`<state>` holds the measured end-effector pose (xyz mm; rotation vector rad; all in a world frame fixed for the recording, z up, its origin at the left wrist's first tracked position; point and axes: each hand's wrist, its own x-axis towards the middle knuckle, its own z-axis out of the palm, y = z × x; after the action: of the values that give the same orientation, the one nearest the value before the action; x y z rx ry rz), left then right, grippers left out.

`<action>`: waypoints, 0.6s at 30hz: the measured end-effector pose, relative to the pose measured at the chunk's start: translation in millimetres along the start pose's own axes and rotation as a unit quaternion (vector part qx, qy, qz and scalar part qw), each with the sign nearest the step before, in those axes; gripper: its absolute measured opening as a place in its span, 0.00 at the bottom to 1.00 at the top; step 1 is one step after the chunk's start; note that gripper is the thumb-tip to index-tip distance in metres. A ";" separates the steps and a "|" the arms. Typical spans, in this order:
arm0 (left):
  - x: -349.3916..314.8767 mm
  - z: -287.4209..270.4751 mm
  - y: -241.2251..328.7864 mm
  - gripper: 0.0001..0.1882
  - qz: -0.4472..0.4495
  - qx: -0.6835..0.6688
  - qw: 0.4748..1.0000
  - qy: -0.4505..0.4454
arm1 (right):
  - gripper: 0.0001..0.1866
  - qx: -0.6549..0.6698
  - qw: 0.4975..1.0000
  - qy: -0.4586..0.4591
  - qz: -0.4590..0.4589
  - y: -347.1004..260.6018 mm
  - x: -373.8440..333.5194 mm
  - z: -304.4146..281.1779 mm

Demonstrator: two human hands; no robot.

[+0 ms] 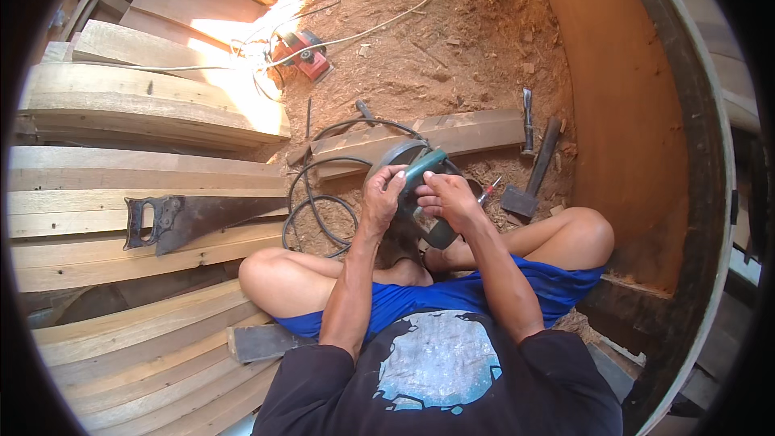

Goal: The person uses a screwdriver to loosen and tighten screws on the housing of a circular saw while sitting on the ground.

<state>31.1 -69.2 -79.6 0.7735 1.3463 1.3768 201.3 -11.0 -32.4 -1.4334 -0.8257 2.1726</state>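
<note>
In front of my crossed legs sits a green corded power tool (425, 163) with a round grey guard (395, 153), like a circular saw. My left hand (381, 200) is over its left side, thumb and fingers pinched together. Opposite it, my right hand (452, 200) is over the tool's right side, thumb and fingers curled in a pinch. Whatever small thing the fingertips hold, if anything, I cannot make out. A screwdriver with a red part (489, 190) shows just beyond my right wrist. The tool's lower part is partly hidden by my hands.
Stacked planks (161, 173) fill the left, with a handsaw (210, 220) on top. Ahead lie a timber piece (468, 136), a chisel (527, 121) and a hammer (537, 173). A black cable (311, 214) loops by my left knee. A red power tool (305, 56) lies farther off. A wooden wall (638, 113) stands right.
</note>
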 end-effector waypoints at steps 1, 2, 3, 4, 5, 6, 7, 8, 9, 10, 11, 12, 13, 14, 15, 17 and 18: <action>-1.4 3.2 -2.6 0.15 0.000 -0.002 1.000 0.000 | 0.20 -0.001 1.000 0.001 0.000 7.4 7.2 -3.8; -3.3 7.2 -5.5 0.15 0.000 0.023 0.999 -0.023 | 0.19 0.043 0.999 -0.012 0.005 14.5 13.0 -9.5; -4.1 11.3 -8.7 0.16 -0.001 0.047 0.998 -0.046 | 0.18 0.087 0.996 -0.025 0.011 20.6 17.5 -15.6; -7.0 18.0 -1.7 0.17 -0.008 0.109 0.991 -0.074 | 0.16 0.129 0.991 -0.021 0.010 23.5 15.7 -19.5; -8.7 23.1 5.7 0.17 -0.011 0.106 0.991 -0.075 | 0.16 0.128 0.992 -0.018 0.012 24.5 14.6 -25.1; -12.2 26.2 17.5 0.18 -0.015 0.146 0.983 -0.111 | 0.15 0.135 0.991 0.002 0.013 21.0 7.6 -24.1; -15.0 33.1 28.6 0.18 -0.020 0.181 0.971 -0.153 | 0.14 0.143 0.989 0.029 0.012 19.8 -0.3 -30.9; -14.1 36.5 40.1 0.21 -0.038 0.206 0.957 -0.199 | 0.13 0.145 0.989 -0.021 0.011 39.5 16.0 -62.7; -15.2 31.8 36.9 0.21 -0.044 0.203 0.959 -0.194 | 0.13 0.142 0.989 -0.022 0.019 38.9 12.5 -60.1; -14.6 27.8 35.3 0.23 -0.020 0.214 0.952 -0.219 | 0.14 0.145 0.989 -0.009 0.024 30.0 5.0 -53.9; -15.4 23.6 33.5 0.24 0.004 0.225 0.943 -0.245 | 0.14 0.148 0.989 0.003 0.029 25.7 0.9 -49.5; -14.8 20.9 34.1 0.24 0.003 0.223 0.944 -0.245 | 0.13 0.149 0.988 0.005 0.040 24.5 0.6 -51.4; -14.7 17.7 34.6 0.25 0.004 0.250 0.933 -0.260 | 0.13 0.148 0.988 0.006 0.041 23.5 -1.4 -53.8; -14.8 16.2 34.8 0.27 0.006 0.278 0.921 -0.275 | 0.12 0.145 0.989 -0.003 0.044 22.5 -4.0 -56.4; -14.7 17.0 39.3 0.27 0.005 0.277 0.921 -0.275 | 0.12 0.142 0.989 -0.012 0.046 21.7 -5.8 -58.0; -14.5 19.3 48.7 0.28 -0.028 0.279 0.912 -0.300 | 0.12 0.136 0.989 -0.035 0.037 25.2 -3.1 -64.6; -13.5 16.5 45.2 0.28 -0.029 0.278 0.912 -0.300 | 0.11 0.128 0.989 -0.061 0.027 25.6 -2.8 -64.5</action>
<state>40.2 -70.4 -30.4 1.3896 1.2390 0.6011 261.4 -15.5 -66.8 -1.2190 -0.5271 2.3278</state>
